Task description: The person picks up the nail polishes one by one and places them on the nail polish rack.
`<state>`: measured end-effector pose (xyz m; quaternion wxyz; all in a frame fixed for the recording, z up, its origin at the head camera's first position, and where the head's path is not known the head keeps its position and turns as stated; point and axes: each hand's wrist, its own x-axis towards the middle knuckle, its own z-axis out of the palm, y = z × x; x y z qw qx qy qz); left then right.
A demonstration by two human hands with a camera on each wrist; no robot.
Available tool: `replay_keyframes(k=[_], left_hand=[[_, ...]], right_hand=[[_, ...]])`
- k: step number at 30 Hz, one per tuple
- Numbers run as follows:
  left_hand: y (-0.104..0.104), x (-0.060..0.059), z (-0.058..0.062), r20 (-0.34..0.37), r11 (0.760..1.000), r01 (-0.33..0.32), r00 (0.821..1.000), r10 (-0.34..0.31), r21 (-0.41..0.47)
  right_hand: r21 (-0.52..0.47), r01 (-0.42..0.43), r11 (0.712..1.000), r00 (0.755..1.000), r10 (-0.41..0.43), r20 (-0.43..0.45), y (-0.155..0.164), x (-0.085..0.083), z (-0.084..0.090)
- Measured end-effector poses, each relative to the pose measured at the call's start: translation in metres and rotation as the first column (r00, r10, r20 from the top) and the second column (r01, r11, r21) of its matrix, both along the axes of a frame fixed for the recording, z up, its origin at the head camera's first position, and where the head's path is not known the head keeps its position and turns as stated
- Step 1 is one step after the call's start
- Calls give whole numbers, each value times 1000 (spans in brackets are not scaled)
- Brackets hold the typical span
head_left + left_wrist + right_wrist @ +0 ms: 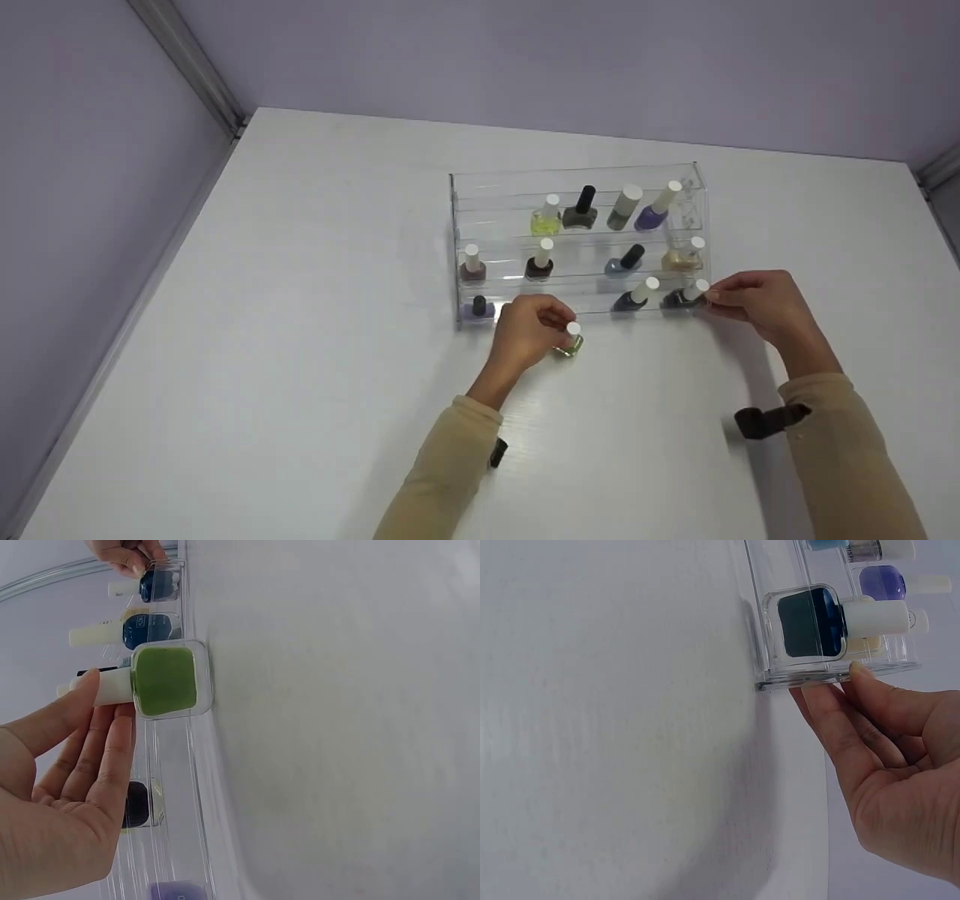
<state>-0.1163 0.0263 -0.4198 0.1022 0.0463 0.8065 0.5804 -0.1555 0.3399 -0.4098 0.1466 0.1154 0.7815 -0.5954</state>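
Note:
My left hand (pixel 525 330) pinches the white cap of a green nail polish bottle (pixel 166 681) between thumb and fingers. The bottle is held just in front of a clear tiered display rack (pixel 517 286). At the rack's right end, my right hand (pixel 765 300) grips the side panel, thumb and fingertips at its edge. Close by those fingers, a dark blue nail polish bottle (pixel 810 624) with a white cap stands in the front tier. Left of it is another dark blue bottle (pixel 631 300). A small purple bottle (pixel 478 307) sits at the front tier's left end.
The middle tier holds a mauve bottle (pixel 472 266), a black bottle (pixel 539 262), a grey-blue one (pixel 624 261) and a beige one (pixel 682 259). Above are yellow (pixel 546 219), dark grey (pixel 580 214), grey (pixel 624 208) and violet (pixel 652 216) bottles. The white table (pixel 300 337) meets a wall behind.

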Motion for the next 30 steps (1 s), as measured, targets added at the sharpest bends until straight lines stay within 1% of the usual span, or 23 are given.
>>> replay_keyframes(k=[3, 10, 17, 20, 23, 30], left_hand=[[0, 0, 0, -8, 1000, -8, 1000, 8, 2], [-1, 0, 0, -22, 1000, -25, 999, 25, -9], [-2, 0, 0, -53, 999, -39, 998, 38, -21], [-2, 0, 1, -51, 999, -40, 998, 39, -12], [-4, 0, 3, -62, 999, -50, 997, 50, 5], [-7, 1, 10, -77, 996, -81, 993, 84, 46]], right_hand=[[-9, 4, 1000, 1000, -4, 1, 0, 0, 0], [30, -5, 1000, 1000, 4, 11, 0, 0, 0], [30, -12, 999, 1000, 12, -1, -1, 0, 1], [14, -11, 1000, 1000, 11, -1, 0, 0, 1], [6, -13, 1000, 1000, 13, -6, 0, 0, 1], [34, -19, 999, 1000, 19, -5, 1, 1, 0]])
